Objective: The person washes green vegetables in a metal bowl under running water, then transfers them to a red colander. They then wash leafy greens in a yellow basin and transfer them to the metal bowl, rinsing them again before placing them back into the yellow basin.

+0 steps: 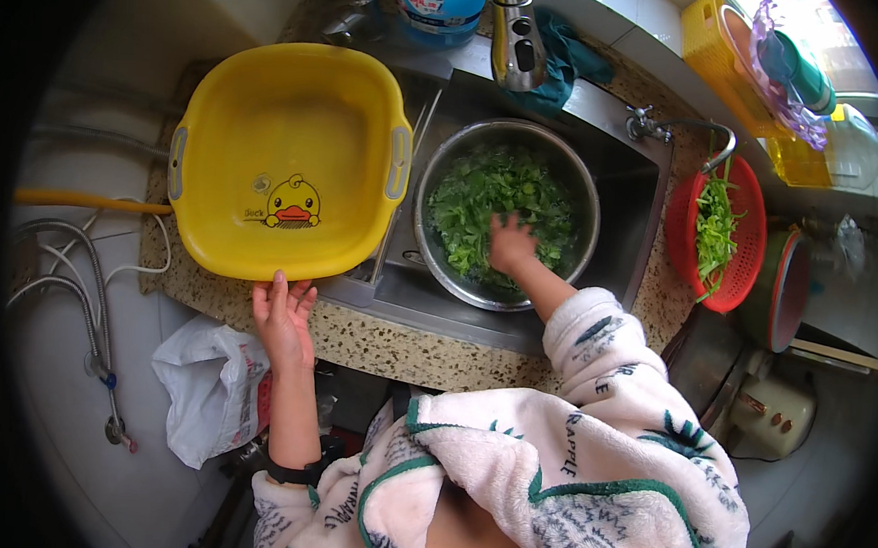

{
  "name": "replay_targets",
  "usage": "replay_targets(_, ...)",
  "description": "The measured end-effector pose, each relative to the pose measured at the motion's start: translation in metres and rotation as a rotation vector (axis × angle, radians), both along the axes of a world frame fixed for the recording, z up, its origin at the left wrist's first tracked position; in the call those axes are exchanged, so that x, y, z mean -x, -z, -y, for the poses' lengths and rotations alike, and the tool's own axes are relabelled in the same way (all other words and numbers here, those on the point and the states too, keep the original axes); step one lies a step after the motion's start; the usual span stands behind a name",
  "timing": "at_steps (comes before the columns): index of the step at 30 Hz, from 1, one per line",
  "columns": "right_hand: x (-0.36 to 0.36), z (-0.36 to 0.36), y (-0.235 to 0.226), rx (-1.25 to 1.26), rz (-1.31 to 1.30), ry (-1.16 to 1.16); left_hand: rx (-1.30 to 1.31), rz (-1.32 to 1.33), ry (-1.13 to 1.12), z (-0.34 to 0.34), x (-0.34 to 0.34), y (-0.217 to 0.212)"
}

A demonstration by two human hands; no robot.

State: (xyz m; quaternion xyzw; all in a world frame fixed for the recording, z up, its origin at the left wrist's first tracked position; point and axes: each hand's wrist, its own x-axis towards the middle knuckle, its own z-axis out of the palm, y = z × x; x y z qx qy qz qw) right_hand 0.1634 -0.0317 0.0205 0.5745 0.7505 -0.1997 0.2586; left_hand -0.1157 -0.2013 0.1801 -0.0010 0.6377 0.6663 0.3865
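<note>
My left hand point(285, 316) is at the near edge of a yellow plastic basin point(280, 101), palm turned up and fingers stretched apart, with the fingertips touching the rim. The basin has a duck face printed inside and grey side handles, and it rests over the left side of the sink. My right hand point(512, 243) reaches into a round steel bowl point(589, 197) standing in the sink. Its fingers lie spread on wet leafy greens point(461, 211) in water, and their tips are partly hidden among the leaves.
A pull-out faucet point(518, 42) hangs over the sink point(618, 203), near a blue bottle point(436, 9) and a dark green cloth point(566, 64). Cut green stems lie in a red colander point(751, 190) at right. A white plastic bag point(209, 386) hangs below the speckled counter point(406, 351).
</note>
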Motion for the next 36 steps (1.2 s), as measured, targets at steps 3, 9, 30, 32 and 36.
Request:
replay_targets(3,-0.009,-0.020,-0.009,-0.172,-0.157,-0.466,-0.005,0.026,0.002,-0.001,-0.001,0.001)
replay_targets(9,-0.074,-0.074,-0.001,-0.128,-0.160,-0.039,0.004,-0.003,0.006,0.001,0.001,0.000)
replay_targets(30,0.000,-0.039,-0.008,0.253,-0.138,-0.180,0.021,-0.001,0.011,0.000,0.001,-0.004)
replay_targets(32,-0.001,-0.039,-0.001,0.150,-0.052,-0.232,0.027,-0.001,0.019,0.000,0.002,-0.004)
replay_targets(36,0.009,-0.031,0.008,0.125,-0.239,0.230,0.039,-0.011,0.023,0.000,0.003,-0.004)
